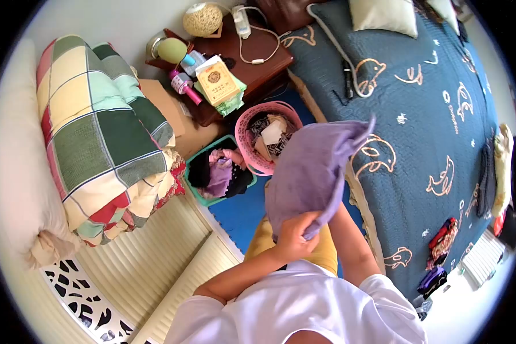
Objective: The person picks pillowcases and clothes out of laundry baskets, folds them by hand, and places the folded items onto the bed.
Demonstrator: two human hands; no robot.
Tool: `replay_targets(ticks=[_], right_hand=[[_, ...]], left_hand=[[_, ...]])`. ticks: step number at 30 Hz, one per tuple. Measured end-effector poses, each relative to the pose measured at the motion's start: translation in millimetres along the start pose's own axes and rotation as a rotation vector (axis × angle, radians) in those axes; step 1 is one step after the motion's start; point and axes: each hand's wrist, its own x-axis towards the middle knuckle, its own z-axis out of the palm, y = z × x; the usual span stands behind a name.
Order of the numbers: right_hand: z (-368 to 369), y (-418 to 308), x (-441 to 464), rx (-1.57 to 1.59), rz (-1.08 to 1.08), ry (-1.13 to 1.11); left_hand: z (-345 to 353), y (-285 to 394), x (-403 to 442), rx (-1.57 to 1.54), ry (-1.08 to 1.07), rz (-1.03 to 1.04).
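A purple cloth (307, 172), puffed out like a pillowcase with a pointed corner at its upper right, is held up in front of my body. My left hand (297, 236) is closed on its lower edge, with the fingers wrapped round the fabric. My right forearm reaches up behind the cloth, and my right hand is hidden there, so its grip cannot be seen. Just beyond the cloth stands a pink basket (251, 150) with patterned and white clothes in it. Beside that is a teal basket (211, 202) holding black, pink and purple clothes.
On the right, a bed (413, 137) has a blue dolphin-print cover; small folded clothes (441, 243) lie near its edge. A checked quilt (97, 132) is stacked on the left. A brown nightstand (264, 43) bears a yellow box (218, 83), a pink microphone (183, 86) and a power strip (241, 22).
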Motion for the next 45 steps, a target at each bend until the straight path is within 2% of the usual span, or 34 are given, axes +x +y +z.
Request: replay_targets(ticks=[1,3,4,6,7,9,11,13,14,15,16,17,18,19,21,22,25,29,31,34,36,38,41,42,44,45], right_hand=[[-11,-19,-17,0.023,-0.026,0.011],[-34,-62,-50,0.069,0.051,0.017],[-46,-77,-66,0.09,0.079,0.016],[-66,-102,-94,0.115,0.133,0.017],[-72,-111,-108,0.126,0.142,0.011],[-83,-126,-131,0.145,0.149,0.007],[-90,-139,-153,0.162,0.155,0.007],[-95,-144,-172,0.176,0.15,0.002],[-95,-145,-183,0.19,0.157,0.004],[-98,-144,-192,0.188,0.147,-0.001],[-97,-144,-200,0.193,0.142,-0.005],[-97,-146,-207,0.199,0.142,-0.009],[-95,-145,-210,0.208,0.136,-0.012],[-97,-145,-222,0.206,0.136,-0.014],[-102,-146,-235,0.221,0.134,-0.01],[-104,-148,-241,0.225,0.132,-0.01],[-111,-154,-253,0.238,0.125,-0.009],[-120,-165,-227,0.251,0.099,-0.028],[-131,-179,-195,0.236,0.055,-0.043],[-145,-219,-166,0.165,-0.084,-0.056],[-132,-246,-193,0.034,-0.202,-0.05],[-109,-272,-222,-0.17,-0.373,-0.041],[-80,-267,-252,-0.298,-0.504,-0.24],[-73,-276,-269,-0.658,-0.664,-0.213],[-67,-271,-280,-0.93,-0.848,-0.059],[-78,-271,-279,-0.922,-0.839,-0.041]], left_hand=[[9,-1,-3,-0.022,-0.014,0.152],[14,9,-11,-0.073,-0.244,0.142],[16,9,-14,-0.078,-0.255,0.182],[19,20,-24,-0.062,-0.563,0.239],[20,27,-26,-0.055,-0.569,0.277],[22,47,-31,0.05,-0.844,0.294],[18,72,-42,0.089,-0.904,0.34],[13,88,-58,0.007,-1.002,0.479],[-18,132,-61,0.321,-1.174,0.564],[-48,147,-63,0.249,-1.158,0.733],[-79,159,-62,-0.032,-0.941,0.868],[-104,138,-49,-0.212,-0.522,1.062],[-146,147,-55,-0.331,-0.252,0.461],[-175,148,-48,-0.106,0.192,0.48],[-207,18,6,0.106,0.076,0.248],[-197,-2,6,0.104,0.071,0.263],[-140,-28,-28,-0.546,-0.37,-0.294],[-127,19,-69,-0.737,-0.268,-0.255],[-130,37,-76,-0.764,-0.093,-0.163],[-129,61,-89,-0.786,0.053,-0.156],[-117,75,-94,-0.812,0.197,-0.151],[-96,83,-92,-0.892,0.208,-0.166],[-61,97,-87,-0.984,0.219,-0.205],[-49,101,-88,-1.011,0.241,-0.239],[-29,110,-90,-1.011,0.205,-0.256],[-19,116,-92,-1.027,0.193,-0.267]])
